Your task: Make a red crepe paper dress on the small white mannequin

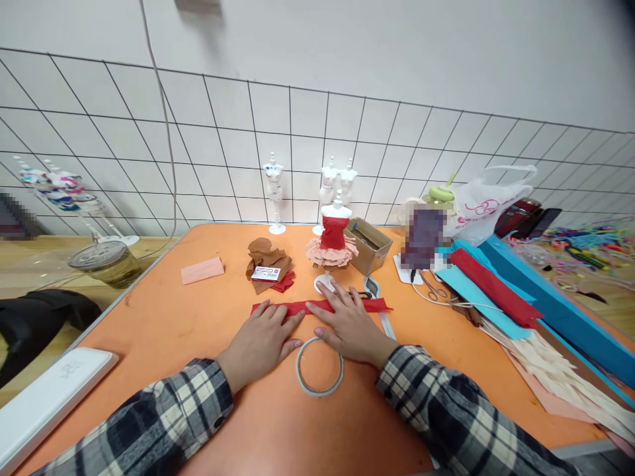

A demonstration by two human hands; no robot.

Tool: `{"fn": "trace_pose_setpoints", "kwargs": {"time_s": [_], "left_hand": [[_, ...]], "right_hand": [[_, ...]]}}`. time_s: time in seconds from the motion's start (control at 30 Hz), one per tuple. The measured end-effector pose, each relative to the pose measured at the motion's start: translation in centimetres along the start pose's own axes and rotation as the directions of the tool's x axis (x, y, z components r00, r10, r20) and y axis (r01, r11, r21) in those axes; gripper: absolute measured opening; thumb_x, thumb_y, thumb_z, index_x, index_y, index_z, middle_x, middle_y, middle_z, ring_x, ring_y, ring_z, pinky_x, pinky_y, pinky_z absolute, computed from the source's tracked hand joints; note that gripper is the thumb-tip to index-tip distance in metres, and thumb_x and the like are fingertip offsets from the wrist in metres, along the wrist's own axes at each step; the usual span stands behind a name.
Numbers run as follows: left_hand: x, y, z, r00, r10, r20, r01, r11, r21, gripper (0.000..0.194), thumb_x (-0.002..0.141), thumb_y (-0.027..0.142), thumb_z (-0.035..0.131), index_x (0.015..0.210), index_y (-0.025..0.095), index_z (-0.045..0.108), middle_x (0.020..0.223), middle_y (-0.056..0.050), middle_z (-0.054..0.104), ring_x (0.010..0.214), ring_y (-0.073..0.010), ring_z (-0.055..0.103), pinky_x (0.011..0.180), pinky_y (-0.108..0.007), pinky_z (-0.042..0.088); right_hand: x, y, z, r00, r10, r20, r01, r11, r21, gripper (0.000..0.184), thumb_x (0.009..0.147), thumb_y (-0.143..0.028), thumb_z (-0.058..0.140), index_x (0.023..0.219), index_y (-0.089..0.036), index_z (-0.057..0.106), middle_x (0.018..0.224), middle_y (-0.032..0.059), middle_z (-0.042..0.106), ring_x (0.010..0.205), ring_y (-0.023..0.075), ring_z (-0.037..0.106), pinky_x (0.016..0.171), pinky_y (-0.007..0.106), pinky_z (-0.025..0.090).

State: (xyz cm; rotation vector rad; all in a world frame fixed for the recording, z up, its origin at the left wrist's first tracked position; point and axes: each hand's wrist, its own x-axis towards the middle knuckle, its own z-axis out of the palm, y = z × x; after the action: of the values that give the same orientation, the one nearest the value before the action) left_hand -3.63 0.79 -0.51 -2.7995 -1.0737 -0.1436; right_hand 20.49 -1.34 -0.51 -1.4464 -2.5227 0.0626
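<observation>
A narrow red strip [297, 308], crepe paper or cloth by its look, lies crosswise on the orange table. My left hand [260, 340] rests flat on its left half, fingers stretched out. Over the right half is my right hand [350, 324], open with fingers spread, hiding part of the strip. Between my wrists lies a roll of tape [320, 395], flat on the table. Just beyond the strip stands a small white dress form [336, 228] wearing a red bodice and a ruffled pink skirt. Scissors and a clear ruler [387, 325] show partly near my right hand.
Crumpled brown paper [268, 254] with a small labelled box, a folded pink piece [203, 270] and a cardboard box [370, 246] sit further back. Bare dress forms [274, 192] stand by the wall grid. Coloured paper [496, 287], scissors [434, 287] and a cable lie right; a white case [57, 406] left.
</observation>
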Motion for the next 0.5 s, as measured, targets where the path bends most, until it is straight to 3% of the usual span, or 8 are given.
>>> {"fn": "trace_pose_setpoints", "kwargs": {"time_s": [0.23,0.37,0.5], "left_hand": [[-0.2,-0.7,0.0,0.999,0.009,-0.035,-0.009,1.0,0.002,0.054,0.097,0.056,0.042,0.139,0.025,0.056,0.118,-0.013,0.062,0.108,-0.0314,0.056,0.108,-0.06,0.031],[-0.3,-1.0,0.8,0.993,0.064,-0.099,-0.071,0.995,-0.076,0.056,0.098,0.053,0.043,0.143,0.021,0.053,0.141,-0.014,0.055,0.128,-0.0324,0.047,0.114,-0.055,0.031],[-0.3,-1.2,1.2,0.993,0.089,-0.076,-0.099,0.987,-0.128,0.06,0.099,0.054,0.041,0.146,0.017,0.048,0.139,-0.015,0.058,0.129,-0.0316,0.048,0.114,-0.053,0.034]], "right_hand": [[-0.7,-0.2,0.2,0.999,-0.044,0.03,0.044,0.999,0.026,0.066,0.095,-0.07,0.028,0.151,-0.037,0.038,0.167,0.0048,0.014,0.15,0.0392,0.017,0.115,0.071,0.009],[-1.0,-0.3,0.4,0.999,-0.021,0.047,0.019,0.999,0.03,0.063,0.097,-0.068,0.026,0.149,-0.036,0.043,0.167,0.0044,0.016,0.15,0.0394,0.017,0.115,0.07,0.01],[-0.9,-0.2,0.3,0.999,-0.015,0.034,0.014,0.999,0.031,0.064,0.097,-0.067,0.028,0.152,-0.037,0.036,0.167,0.0039,0.013,0.15,0.0393,0.015,0.114,0.071,0.01]]}}
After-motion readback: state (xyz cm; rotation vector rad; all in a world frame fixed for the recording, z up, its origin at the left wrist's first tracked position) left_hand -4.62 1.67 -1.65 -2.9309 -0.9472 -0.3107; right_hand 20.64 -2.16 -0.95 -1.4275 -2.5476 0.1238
